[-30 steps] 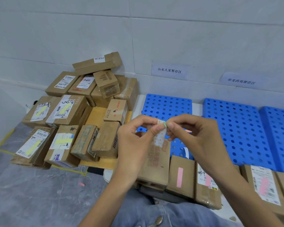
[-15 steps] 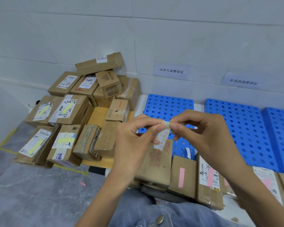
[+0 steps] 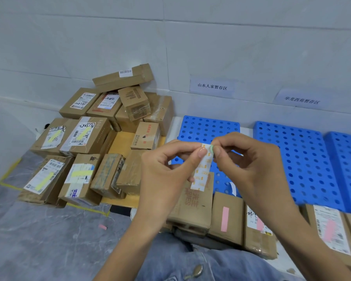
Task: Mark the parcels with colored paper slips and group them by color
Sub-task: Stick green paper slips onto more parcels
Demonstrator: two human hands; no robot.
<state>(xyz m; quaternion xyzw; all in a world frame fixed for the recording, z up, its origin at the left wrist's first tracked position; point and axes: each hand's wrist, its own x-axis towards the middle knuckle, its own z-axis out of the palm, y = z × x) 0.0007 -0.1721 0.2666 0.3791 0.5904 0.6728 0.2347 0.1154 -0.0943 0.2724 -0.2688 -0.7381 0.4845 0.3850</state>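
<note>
Bright, even, cool-toned light; soft shadows lie under the parcels [image 3: 93, 136] at 9 o'clock. Wide-angle distortion bows the tile lines of the wall [image 3: 251, 47] toward 12 o'clock. The floor [image 3: 39, 240] at 7 o'clock looks slightly soft.

Got my left hand [image 3: 166, 169] and right hand [image 3: 249, 159] up close together, both pinching the top of the same paper slip [image 3: 202, 173] with thumb and forefinger.

wall sign [image 3: 212, 86]: "山水人家暂存区". second wall sign [image 3: 302, 100]: "华龙西苑暂存区". parcel label [image 3: 53, 136]: handwritten "66"; the rest cannot be read. print on the other parcels [image 3: 97, 136]: too small to read.
</note>
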